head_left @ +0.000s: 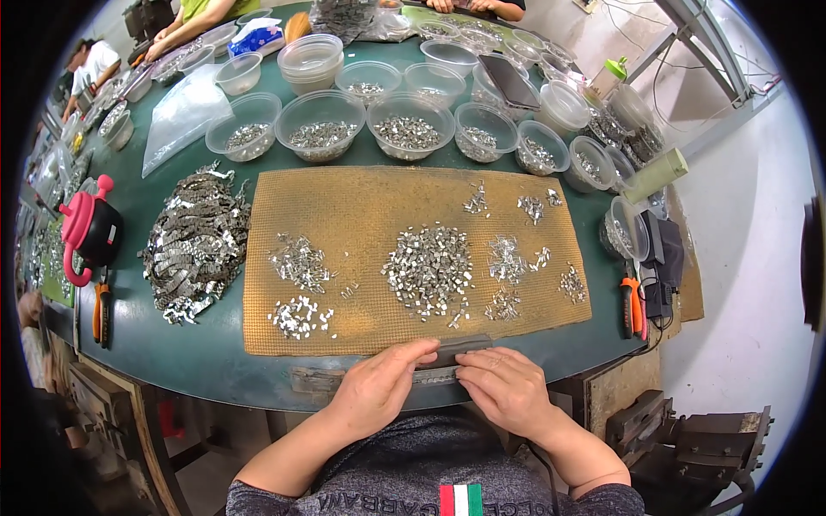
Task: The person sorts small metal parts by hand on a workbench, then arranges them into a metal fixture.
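Note:
At the table's front edge lies a long dark grey grooved bar (318, 379), with a row of small metal pieces showing in its groove between my hands. My left hand (379, 387) rests over its middle, fingers bent and pressed together; whatever the fingertips hold is hidden. On the other side my right hand (508, 387) is closed at the bar, fingertips against the row of pieces. A dark flat block (465, 344) sits just beyond the fingertips. Ahead of both hands, a tan textured mat (361, 202) bears a large heap of small metal links (428, 268) and several smaller piles.
Left of the mat is a mound of metal strips (196, 245), with orange-handled pliers (101, 314) and a pink-and-black pot (90, 225) beyond. Clear plastic bowls (321, 129) of metal parts line the back. More pliers (632, 305) lie at right. Other people work across the table.

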A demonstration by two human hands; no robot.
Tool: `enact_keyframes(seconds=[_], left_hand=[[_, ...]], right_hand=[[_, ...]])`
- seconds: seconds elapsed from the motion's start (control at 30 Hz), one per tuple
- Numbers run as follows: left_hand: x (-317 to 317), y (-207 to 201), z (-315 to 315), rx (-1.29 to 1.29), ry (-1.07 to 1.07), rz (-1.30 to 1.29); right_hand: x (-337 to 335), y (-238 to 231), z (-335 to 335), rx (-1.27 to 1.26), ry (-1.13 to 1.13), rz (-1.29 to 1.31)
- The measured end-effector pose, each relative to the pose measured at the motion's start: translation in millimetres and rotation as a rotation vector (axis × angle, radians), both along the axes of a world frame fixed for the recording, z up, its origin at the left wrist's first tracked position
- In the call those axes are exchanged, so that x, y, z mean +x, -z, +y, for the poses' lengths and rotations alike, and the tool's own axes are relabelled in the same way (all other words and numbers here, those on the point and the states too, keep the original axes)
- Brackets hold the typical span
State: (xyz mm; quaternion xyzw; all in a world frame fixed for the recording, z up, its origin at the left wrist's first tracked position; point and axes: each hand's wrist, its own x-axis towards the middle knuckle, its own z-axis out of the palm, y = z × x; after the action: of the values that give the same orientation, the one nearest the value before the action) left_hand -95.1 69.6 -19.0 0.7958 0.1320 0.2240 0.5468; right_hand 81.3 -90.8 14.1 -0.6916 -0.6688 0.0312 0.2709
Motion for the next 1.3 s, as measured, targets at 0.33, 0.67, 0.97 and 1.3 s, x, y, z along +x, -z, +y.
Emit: enact_keyframes(seconds=[0.33,0.67,0.97,1.3], left_hand=[[4.4,-1.8,-4.2,0.057,0.028,0.007],[5.3,2.0,-5.8,0.073,0.034,-0.008],[6.1,6.9,-4.8,0.127,0.078,-0.033],[7.7,-14.1,-11.1,0.337,0.096,-0.086]], right_hand=[[-5.5,-1.3,2.7,0.022,-0.002,-0.129],[-3.3,-9.5,1.2,-0.043,-0.08,-0.233],[-3.6,-6.7,-7.9,-0.032,-0.046,-0.21],[-10.8,-9.8,29.3,0.093,-0.037,0.05]])
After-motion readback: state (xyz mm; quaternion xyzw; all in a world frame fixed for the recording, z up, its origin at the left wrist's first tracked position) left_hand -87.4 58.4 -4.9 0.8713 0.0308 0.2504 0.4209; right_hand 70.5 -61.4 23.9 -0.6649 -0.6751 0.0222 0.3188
